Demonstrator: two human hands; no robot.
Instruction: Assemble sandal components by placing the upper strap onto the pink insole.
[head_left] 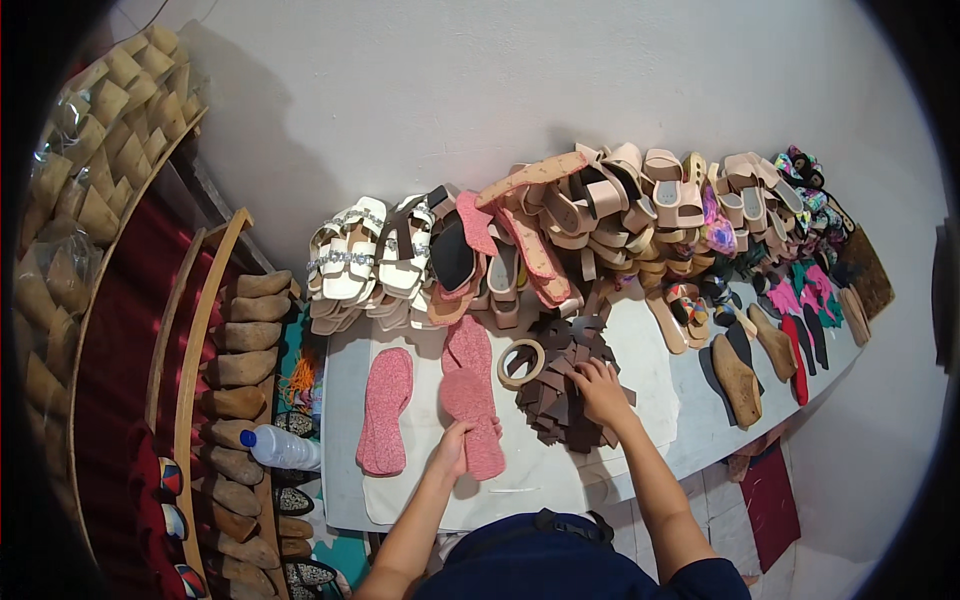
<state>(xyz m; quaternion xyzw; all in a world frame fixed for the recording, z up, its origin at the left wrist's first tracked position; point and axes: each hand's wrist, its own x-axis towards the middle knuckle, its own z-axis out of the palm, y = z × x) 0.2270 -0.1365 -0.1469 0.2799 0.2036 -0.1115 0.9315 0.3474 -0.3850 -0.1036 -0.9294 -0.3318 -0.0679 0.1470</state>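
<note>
1. The left hand (455,447) is closed around the lower part of a pink sole (463,397), which is over the near side of the tabletop (345,400); I see no brown piece on its upper face.
2. The right hand (600,393) has its fingers bent, partly spread, on the heap of brown pieces (555,400). Whether it pinches one, I cannot tell.
3. At left, a pink stack (385,412) lies apart, perhaps waiting or already handled.
4. The tape roll (503,370) lies just beside the heap.
5. Farther, white sandals (350,250) look assembled. With many loose pieces, I judge that much work is left.
</note>
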